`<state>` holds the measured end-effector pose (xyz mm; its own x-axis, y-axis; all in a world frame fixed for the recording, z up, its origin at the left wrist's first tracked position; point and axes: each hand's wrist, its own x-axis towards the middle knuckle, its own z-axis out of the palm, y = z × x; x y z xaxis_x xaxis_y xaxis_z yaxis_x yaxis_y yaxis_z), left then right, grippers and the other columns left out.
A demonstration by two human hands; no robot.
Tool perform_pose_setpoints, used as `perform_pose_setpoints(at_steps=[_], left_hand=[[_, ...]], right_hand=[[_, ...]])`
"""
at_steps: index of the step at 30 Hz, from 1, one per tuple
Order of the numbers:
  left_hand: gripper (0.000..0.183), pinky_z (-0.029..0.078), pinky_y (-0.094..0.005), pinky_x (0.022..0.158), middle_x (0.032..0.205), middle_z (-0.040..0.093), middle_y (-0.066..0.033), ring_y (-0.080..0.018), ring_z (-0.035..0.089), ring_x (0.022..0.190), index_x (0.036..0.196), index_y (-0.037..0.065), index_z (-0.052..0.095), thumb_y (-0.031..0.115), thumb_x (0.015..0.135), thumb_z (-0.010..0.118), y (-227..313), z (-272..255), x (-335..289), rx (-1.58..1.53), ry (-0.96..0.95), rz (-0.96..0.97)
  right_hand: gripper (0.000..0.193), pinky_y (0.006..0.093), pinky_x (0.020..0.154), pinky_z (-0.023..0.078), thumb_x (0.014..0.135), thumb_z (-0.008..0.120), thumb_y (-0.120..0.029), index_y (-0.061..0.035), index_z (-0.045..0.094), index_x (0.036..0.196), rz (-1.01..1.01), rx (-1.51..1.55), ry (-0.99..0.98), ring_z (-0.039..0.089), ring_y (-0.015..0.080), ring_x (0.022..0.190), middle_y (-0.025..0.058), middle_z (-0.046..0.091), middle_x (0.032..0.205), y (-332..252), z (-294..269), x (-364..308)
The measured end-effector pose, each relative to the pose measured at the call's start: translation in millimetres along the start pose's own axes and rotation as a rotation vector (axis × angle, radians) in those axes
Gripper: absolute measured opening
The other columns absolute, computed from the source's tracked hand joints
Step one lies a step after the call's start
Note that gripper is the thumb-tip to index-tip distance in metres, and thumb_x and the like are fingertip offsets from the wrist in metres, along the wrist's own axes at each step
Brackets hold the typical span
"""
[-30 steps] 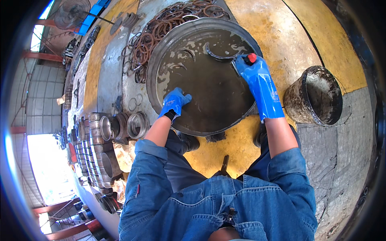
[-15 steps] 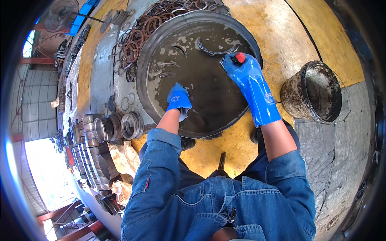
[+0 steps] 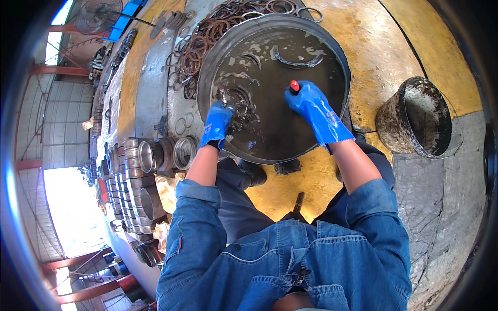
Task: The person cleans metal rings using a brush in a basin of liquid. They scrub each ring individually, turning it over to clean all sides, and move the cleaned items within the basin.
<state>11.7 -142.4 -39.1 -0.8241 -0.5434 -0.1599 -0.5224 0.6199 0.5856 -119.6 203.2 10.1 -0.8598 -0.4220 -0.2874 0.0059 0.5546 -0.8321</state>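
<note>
A wide round tub (image 3: 205, 78) of murky brown water stands in front of me. My left hand (image 3: 220, 117), in a blue rubber glove, is closed at the water's left side. Ripples and splashes surround its fingertips, and a brownish wet piece shows just beyond them; its shape is unclear. Over the tub's right half, my right hand (image 3: 309, 101), gloved alike, grips a red-and-black handle (image 3: 294, 86); the tool's other end is hidden. A dark curved piece (image 3: 298, 65), like part of a ring, breaks the surface at the far side.
Rusty metal rings (image 3: 218, 31) are heaped beyond the tub's far left rim. A dirty bucket (image 3: 415, 119) stands at right. Stacked metal cylinders (image 3: 137, 181) and shiny rings (image 3: 185, 153) lie at left. A fan (image 3: 98, 15) is at the far left.
My left hand has drawn up out of deeper water, and splashes now show around it. My right hand has come down nearer the water with the handle. The whole view has shifted slightly.
</note>
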Motion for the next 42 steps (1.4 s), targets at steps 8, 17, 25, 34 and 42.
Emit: perform_pose_setpoints(at_steps=[8, 17, 25, 34, 42], left_hand=[[0.023, 0.052, -0.0346, 0.067, 0.086, 0.073, -0.0109, -0.0184, 0.067, 0.073, 0.102, -0.002, 0.07, 0.019, 0.091, 0.07, 83, -51, -38, -0.327, -0.048, -0.023], [0.04, 0.056, -0.0324, 0.079, 0.112, 0.073, -0.0127, -0.0202, 0.07, 0.085, 0.129, -0.004, 0.059, 0.015, 0.095, 0.069, 99, -20, -79, -0.643, -0.384, -0.085], [0.038, 0.056, -0.0319, 0.079, 0.111, 0.073, -0.0129, -0.0196, 0.069, 0.084, 0.127, -0.004, 0.06, 0.012, 0.095, 0.07, 95, 41, -78, -0.799, -0.553, -0.102], [0.033, 0.056, -0.0322, 0.08, 0.109, 0.073, -0.0132, -0.0197, 0.069, 0.085, 0.127, -0.005, 0.061, 0.005, 0.096, 0.068, 92, 49, -69, -0.789, -0.529, -0.15], [0.037, 0.056, -0.0328, 0.08, 0.109, 0.073, -0.0149, -0.0216, 0.069, 0.085, 0.129, -0.006, 0.059, 0.007, 0.095, 0.068, 71, 56, -61, -0.698, -0.514, -0.085]], right_hand=[[0.029, 0.0393, 0.079, 0.056, 0.087, 0.067, -0.029, -0.0078, 0.075, 0.104, 0.212, -0.074, -0.024, 0.074, 0.0304, 0.087, 0.0166, 0.075, 0.094, 54, 18, 12], [0.023, 0.0258, 0.08, 0.053, 0.095, 0.07, -0.025, -0.004, 0.078, 0.1, -0.298, 0.88, -0.231, 0.065, 0.0095, 0.084, 0.0008, 0.073, 0.089, -21, -14, -37], [0.021, 0.0268, 0.075, 0.053, 0.095, 0.072, -0.022, -0.002, 0.075, 0.097, -0.35, 0.717, -0.183, 0.062, 0.0059, 0.08, 0.0, 0.073, 0.084, 10, 33, -4], [0.025, 0.0325, 0.066, 0.05, 0.089, 0.069, -0.027, -0.0019, 0.072, 0.089, 0.131, 0.215, 0.193, 0.058, 0.0126, 0.067, 0.0036, 0.067, 0.074, 84, 45, 42], [0.025, 0.0287, 0.075, 0.054, 0.099, 0.067, -0.027, -0.0101, 0.075, 0.116, -0.339, 0.46, -0.273, 0.063, 0.0112, 0.076, 0.0002, 0.071, 0.094, 6, 46, 5]])
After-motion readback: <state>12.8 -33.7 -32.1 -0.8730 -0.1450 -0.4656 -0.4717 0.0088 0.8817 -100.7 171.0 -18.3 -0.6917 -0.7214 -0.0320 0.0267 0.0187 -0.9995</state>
